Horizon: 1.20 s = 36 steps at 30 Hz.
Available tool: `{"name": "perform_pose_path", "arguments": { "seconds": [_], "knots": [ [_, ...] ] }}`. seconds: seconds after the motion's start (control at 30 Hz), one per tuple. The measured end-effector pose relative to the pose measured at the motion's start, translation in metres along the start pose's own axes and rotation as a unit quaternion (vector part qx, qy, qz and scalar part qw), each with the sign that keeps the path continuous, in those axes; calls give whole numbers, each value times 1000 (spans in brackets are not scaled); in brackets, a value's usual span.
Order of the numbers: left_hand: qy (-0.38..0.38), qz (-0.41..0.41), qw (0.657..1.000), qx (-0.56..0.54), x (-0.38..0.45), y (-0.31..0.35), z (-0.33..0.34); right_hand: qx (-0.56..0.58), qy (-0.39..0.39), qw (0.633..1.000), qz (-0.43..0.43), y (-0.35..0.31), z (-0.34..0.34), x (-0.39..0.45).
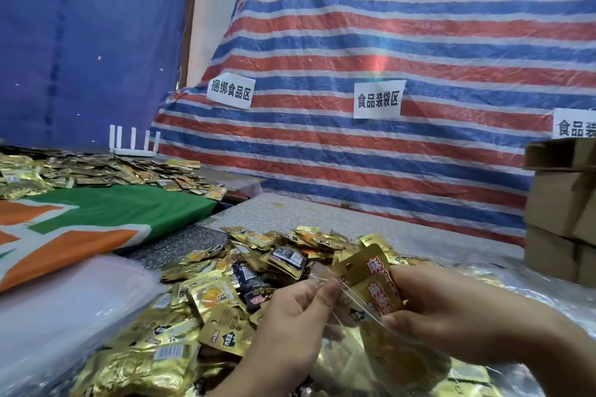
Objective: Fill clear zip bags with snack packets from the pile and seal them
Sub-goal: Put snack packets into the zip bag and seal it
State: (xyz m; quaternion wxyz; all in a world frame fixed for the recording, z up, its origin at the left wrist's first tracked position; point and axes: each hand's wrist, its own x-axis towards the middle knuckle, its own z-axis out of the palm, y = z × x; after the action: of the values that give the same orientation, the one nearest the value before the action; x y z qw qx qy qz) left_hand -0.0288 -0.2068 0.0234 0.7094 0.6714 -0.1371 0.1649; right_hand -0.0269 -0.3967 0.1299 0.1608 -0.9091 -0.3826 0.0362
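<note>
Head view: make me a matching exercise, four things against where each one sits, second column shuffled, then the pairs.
Things:
1. cardboard boxes
2. white router
3. green and orange cloth
4. gold packet

Places:
A. spread on the left, in front of the far heap of packets
B. stacked at the right edge
C. going into the clear bag, between the left hand and right hand
D. at the back left, by the blue sheet

Pairs: 1-B, 2-D, 3-A, 4-C

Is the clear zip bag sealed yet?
Not sealed: both hands hold the zip bag mouth apart, with a gold packet sticking out of it.
</note>
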Motion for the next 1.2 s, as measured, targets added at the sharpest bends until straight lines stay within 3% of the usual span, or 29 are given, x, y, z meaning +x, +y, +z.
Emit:
{"name": "perform_pose_path", "arguments": {
  "seconds": [0.07,0.23,0.4,0.53,0.7,0.9,1.2],
  "knots": [
    [-16,6,1000,-7,-1,1,0,0,-18,1000,14,-1,-3,-3],
    [0,15,1000,-24,3,6,-6,-141,-84,985,55,0,9,1],
    [-10,19,999,35,1,5,-7,-96,-41,992,71,1,10,4],
    [-54,-5,998,8,1,7,-8,-16,-37,997,60,1,1,-2],
    [-82,-29,996,17,0,3,-7,-23,8,997,79,10,0,-5],
    [-69,-9,998,-4,0,6,-7,-45,-34,997,57,1,2,-3],
    [-26,4,996,85,-9,8,-1,-154,-93,980,82,-8,13,-1]
  ]
}}
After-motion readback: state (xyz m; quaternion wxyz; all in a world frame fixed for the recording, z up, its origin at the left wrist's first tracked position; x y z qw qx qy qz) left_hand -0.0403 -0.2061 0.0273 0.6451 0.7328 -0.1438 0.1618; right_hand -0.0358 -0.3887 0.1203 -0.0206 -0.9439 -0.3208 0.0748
